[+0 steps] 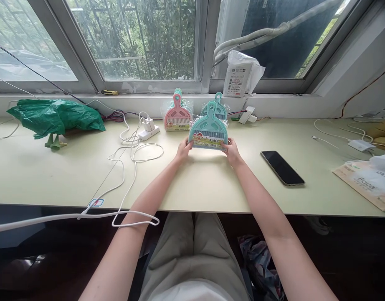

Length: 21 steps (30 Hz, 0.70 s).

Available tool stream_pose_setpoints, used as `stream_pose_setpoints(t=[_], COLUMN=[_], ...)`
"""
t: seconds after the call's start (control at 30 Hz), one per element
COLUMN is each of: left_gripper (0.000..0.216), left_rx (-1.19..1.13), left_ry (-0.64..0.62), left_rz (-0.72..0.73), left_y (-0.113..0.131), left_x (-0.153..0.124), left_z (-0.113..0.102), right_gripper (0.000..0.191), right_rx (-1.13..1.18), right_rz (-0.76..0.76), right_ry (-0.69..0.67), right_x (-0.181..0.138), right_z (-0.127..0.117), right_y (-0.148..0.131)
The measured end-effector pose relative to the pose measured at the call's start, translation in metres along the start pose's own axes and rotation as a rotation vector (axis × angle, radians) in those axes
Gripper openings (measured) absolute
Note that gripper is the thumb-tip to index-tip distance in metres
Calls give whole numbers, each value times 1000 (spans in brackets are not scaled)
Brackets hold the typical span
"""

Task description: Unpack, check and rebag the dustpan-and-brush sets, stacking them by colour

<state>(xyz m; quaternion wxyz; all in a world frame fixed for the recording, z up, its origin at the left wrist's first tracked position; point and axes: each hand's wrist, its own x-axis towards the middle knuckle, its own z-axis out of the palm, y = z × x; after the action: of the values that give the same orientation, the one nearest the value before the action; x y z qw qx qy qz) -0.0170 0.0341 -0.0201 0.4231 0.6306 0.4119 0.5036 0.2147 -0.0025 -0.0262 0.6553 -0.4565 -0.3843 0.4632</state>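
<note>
A teal mini dustpan-and-brush set [208,127] in clear wrapping stands upright on the pale desk [211,184], held at both lower corners. My left hand [183,150] pinches its left corner. My right hand [231,151] pinches its right corner. Behind it leans another teal set [218,106], partly hidden. To the left a pink set [177,115] stands against the window sill, with one more teal handle showing behind it.
A black phone [282,167] lies flat to the right. White cables and a charger block [148,127] sprawl at left centre, one cable hanging over the front edge. A green plastic bag [54,117] sits far left; a tissue pack [368,182] far right; a white parcel [241,75] on the sill.
</note>
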Motion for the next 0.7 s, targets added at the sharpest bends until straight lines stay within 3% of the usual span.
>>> stream_pose_setpoints(t=[0.13,0.37,0.47,0.57,0.7], left_gripper=[12,6,9,11,13], left_rx=[80,155,139,25,-82], left_ry=[3,117,99,29,-29], left_rz=[20,46,46,-5,-50], left_y=[-2,2,3,5,9], left_x=[-1,-6,-6,-7,-10], left_z=[2,0,0,3,6], right_gripper=[55,64,74,59,52], right_rx=[-40,-144,-243,-240,-162], right_rz=[-22,-109,-211,-247,-201], right_ry=[-64,-175,-138,-74,-101], right_x=[2,-7,-7,-4,-2], right_z=[-3,8,11,11,9], right_y=[0,-3,0,4,4])
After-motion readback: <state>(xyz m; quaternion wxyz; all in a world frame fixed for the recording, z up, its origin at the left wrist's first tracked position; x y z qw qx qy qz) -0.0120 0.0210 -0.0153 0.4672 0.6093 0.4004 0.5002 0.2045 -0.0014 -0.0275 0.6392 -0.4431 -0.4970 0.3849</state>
